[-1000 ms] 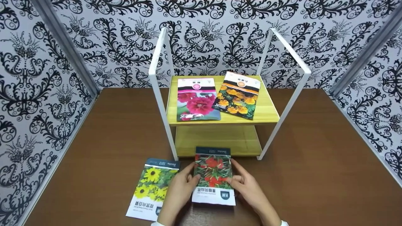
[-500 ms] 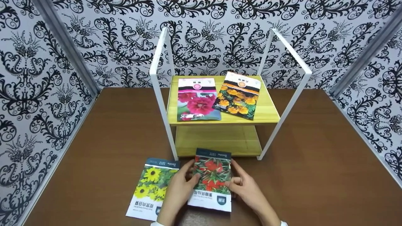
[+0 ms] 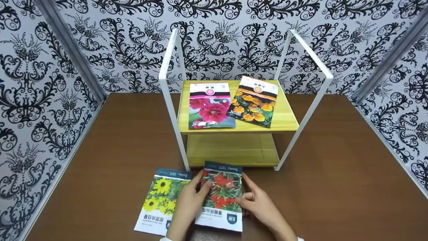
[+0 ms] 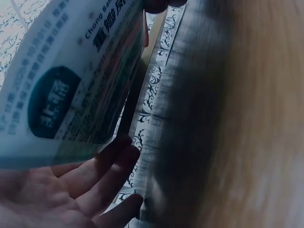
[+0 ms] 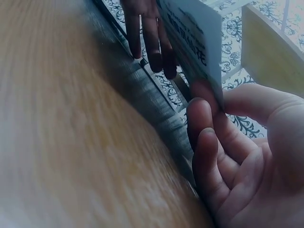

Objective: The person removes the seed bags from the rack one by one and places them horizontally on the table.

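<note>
A seed packet with red flowers [image 3: 222, 190] is held between both hands in front of the shelf, its dark green end toward the shelf. My left hand [image 3: 190, 202] grips its left edge, thumb on the printed face and fingers beneath, as the left wrist view shows. My right hand [image 3: 260, 206] pinches the right edge between thumb and fingers; in the right wrist view this packet [image 5: 190, 42] stands clear of the tabletop. Left of it a seed packet with yellow flowers [image 3: 160, 201] lies on the table, partly covered by my left hand and forearm.
A white-framed two-tier shelf [image 3: 287, 122] stands behind the hands. Its upper board carries a pink-flower packet [image 3: 212, 107] and a tilted orange-flower packet [image 3: 254, 103], which slightly overlap. The lower board [image 3: 232, 149] is bare wood. Patterned walls surround the brown table [image 3: 351, 167].
The red-flower packet has moved toward the person and slightly left, with both hands still holding it and shifting a little left. The shelf and the other packets have stayed put.
</note>
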{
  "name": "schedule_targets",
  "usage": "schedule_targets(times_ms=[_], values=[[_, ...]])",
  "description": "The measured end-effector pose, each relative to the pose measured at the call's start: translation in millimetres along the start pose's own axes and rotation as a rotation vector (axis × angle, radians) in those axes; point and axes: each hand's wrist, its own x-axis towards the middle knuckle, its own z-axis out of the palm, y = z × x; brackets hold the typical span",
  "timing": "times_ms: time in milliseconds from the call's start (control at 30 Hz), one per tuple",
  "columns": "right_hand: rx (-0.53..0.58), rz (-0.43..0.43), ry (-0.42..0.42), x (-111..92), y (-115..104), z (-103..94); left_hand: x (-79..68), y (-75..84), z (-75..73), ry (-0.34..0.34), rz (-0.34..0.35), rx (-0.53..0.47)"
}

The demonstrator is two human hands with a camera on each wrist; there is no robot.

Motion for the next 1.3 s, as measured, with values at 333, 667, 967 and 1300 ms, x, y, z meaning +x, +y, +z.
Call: schedule_targets(times_ms=[333, 667, 967, 1300], values=[[-0.007, 0.037, -0.003, -1.3, 0.8, 2.2, -0.5, 0.2, -2.1, -0.021, -0.033, -0.049], [-0.058, 0.055, -0.001, -1.2, 0.1, 7.4, -4.0, -5.5, -12.6, -0.126, -0.026, -0.142], [-0.080, 0.056, 0.011, -7.5, -19.8, 10.7, -3.8, -7.3, -15.0, -0.160, -0.022, -0.123], [-0.092, 0.082, -0.005, -4.0, -14.4, 11.3, -5.1, -9.3, -18.4, -0.167, -0.036, -0.120]])
